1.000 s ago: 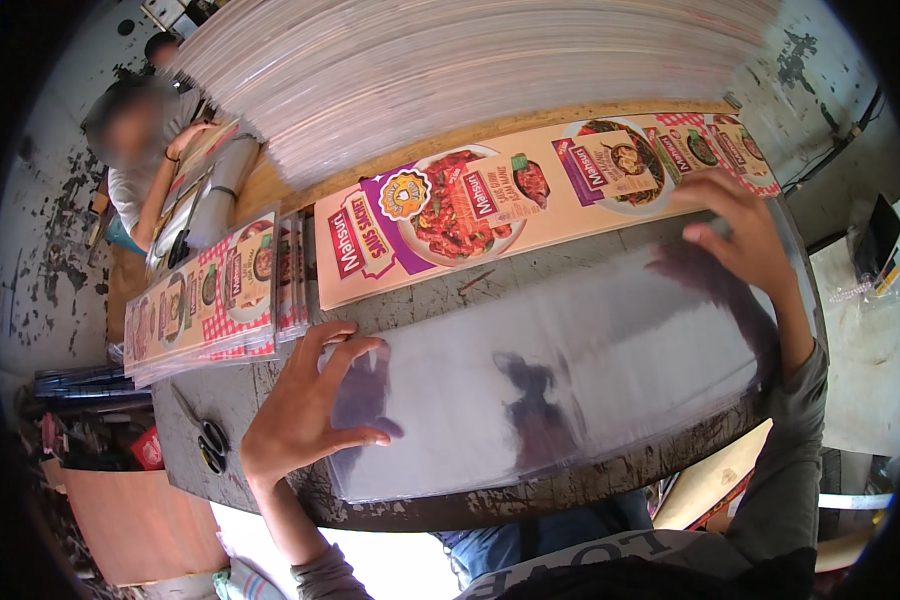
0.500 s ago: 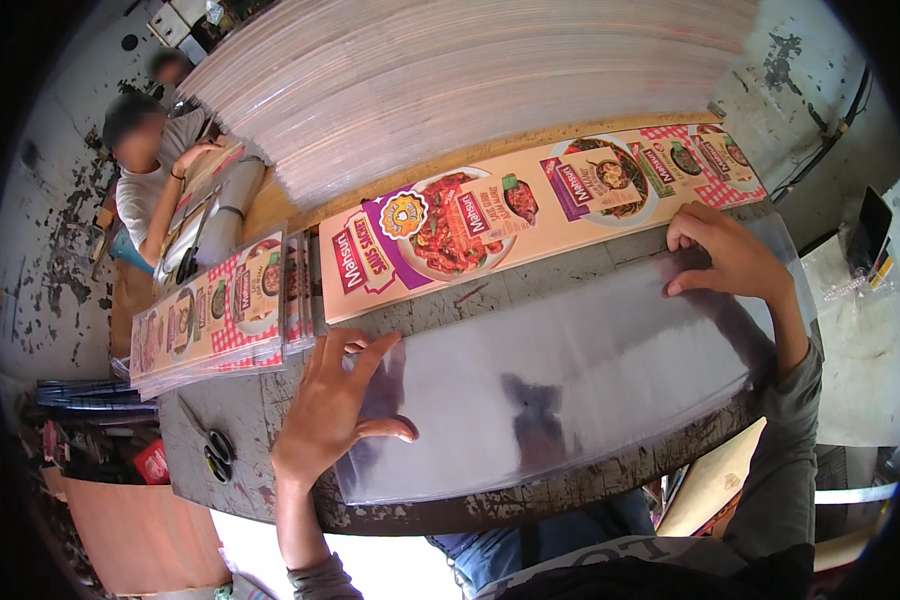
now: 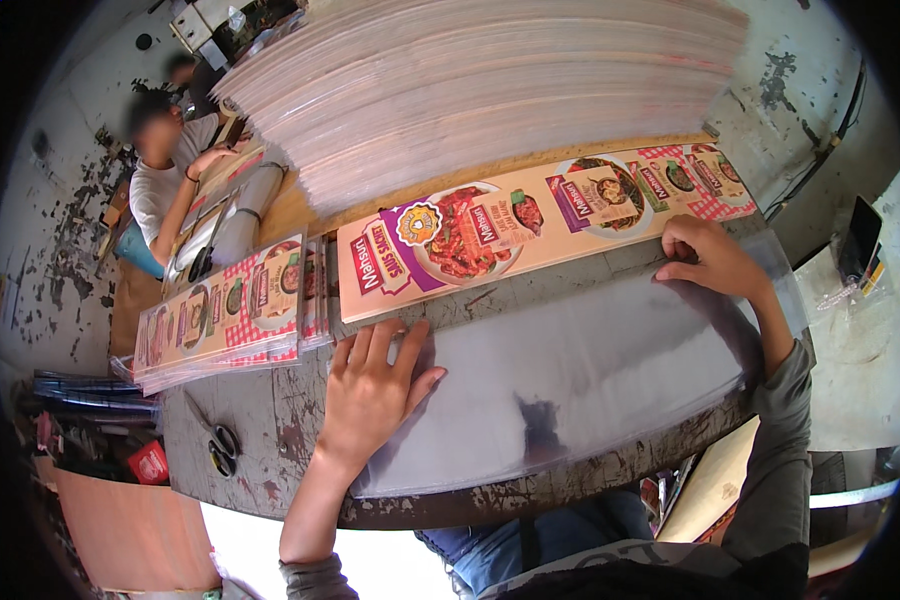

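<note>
A stack of clear plastic sleeves (image 3: 570, 370) lies lengthwise along the front of the worn dark table. Over its left end, my left hand (image 3: 375, 380) rests with fingers stretched forward and thumb apart, holding nothing. Near the far edge at the right end is my right hand (image 3: 712, 258), its fingers curled and its thumb apart from them; I see nothing held in it. Just beyond the sleeves lies a long, peach-coloured printed card (image 3: 530, 235) with food pictures, on a pile of the same kind. Both hands are close to this pile's near edge.
Sleeved printed cards (image 3: 225, 310) are stacked at the left, with black-handled scissors (image 3: 215, 440) in front of them. A tall pile of wrapped sheets (image 3: 490, 95) stands at the back. Another person (image 3: 175, 180) sits at the far left, and someone else is behind.
My left hand has shifted slightly right and turned flatter, its fingers now stretched forward. My right hand has drawn a little nearer. The whole view has shifted slightly.
</note>
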Tool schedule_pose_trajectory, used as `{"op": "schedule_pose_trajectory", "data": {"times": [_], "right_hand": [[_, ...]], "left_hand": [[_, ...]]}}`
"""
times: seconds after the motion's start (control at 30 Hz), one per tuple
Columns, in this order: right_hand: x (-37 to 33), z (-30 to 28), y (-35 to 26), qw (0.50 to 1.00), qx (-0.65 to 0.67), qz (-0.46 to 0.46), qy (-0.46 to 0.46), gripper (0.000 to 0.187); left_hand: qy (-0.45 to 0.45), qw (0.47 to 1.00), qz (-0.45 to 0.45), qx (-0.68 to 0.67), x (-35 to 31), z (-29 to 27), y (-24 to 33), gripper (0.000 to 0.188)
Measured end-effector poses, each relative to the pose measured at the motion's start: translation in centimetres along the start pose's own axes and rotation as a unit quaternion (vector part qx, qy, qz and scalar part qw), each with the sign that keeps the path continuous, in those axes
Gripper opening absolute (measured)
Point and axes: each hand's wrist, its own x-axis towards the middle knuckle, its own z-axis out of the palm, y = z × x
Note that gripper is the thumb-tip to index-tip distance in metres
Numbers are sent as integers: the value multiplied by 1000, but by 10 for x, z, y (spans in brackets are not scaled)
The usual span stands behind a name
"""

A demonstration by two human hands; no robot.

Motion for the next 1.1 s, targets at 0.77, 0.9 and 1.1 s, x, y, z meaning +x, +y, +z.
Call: {"op": "schedule_pose_trajectory", "data": {"times": [0.77, 0.9, 1.1], "right_hand": [[29, 6, 5, 976, -183, -75, 95, 35], [72, -13, -9, 978, -206, 8, -29, 40], [99, 25, 27, 938, -262, -121, 190, 48]], "left_hand": [[26, 999, -14, 37, -3, 10, 10, 38], [58, 996, -16, 72, -3, 12, 13, 35], [107, 987, 26, 114, 0, 8, 15, 24]]}}
